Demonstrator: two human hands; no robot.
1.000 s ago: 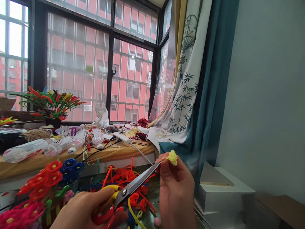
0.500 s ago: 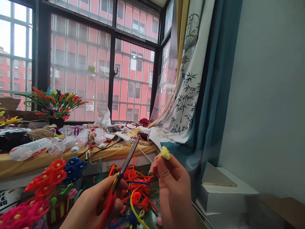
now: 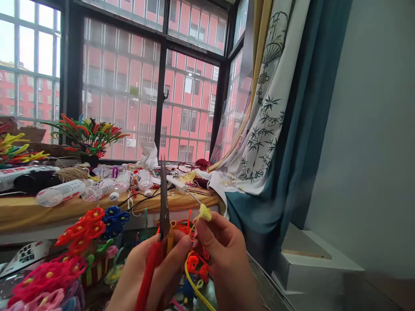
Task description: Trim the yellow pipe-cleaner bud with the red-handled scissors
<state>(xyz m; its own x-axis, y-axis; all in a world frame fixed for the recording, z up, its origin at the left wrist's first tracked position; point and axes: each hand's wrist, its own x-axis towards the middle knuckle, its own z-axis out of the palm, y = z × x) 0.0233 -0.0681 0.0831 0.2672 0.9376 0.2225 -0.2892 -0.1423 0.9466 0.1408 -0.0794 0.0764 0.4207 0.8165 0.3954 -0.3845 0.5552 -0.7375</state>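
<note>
My left hand [image 3: 155,268] is closed around scissors [image 3: 164,207] with red handles. Their dark blades point upward, close to each other. My right hand [image 3: 223,255] pinches a small fuzzy yellow pipe-cleaner piece [image 3: 205,212] between thumb and fingers. A thin strand runs down from that piece toward the fingertips of my left hand, which come close to my right hand; whether they grip it I cannot tell. Below both hands lie loose red and orange pipe-cleaner shapes [image 3: 193,262]. A long yellow pipe cleaner [image 3: 197,291] curves down between my wrists.
At the left stand pipe-cleaner flowers in red [image 3: 86,229], blue [image 3: 114,220] and pink [image 3: 48,276]. Plastic bottles [image 3: 63,192], twine [image 3: 73,174] and a power strip [image 3: 173,182] crowd the cloth-covered ledge [image 3: 19,216]. Curtains [image 3: 264,129] hang at right, beside a white box [image 3: 319,259].
My two hands have come closer together, and the yellow piece has moved left. The scissors have turned from slanting right to nearly upright. The view has shifted slightly.
</note>
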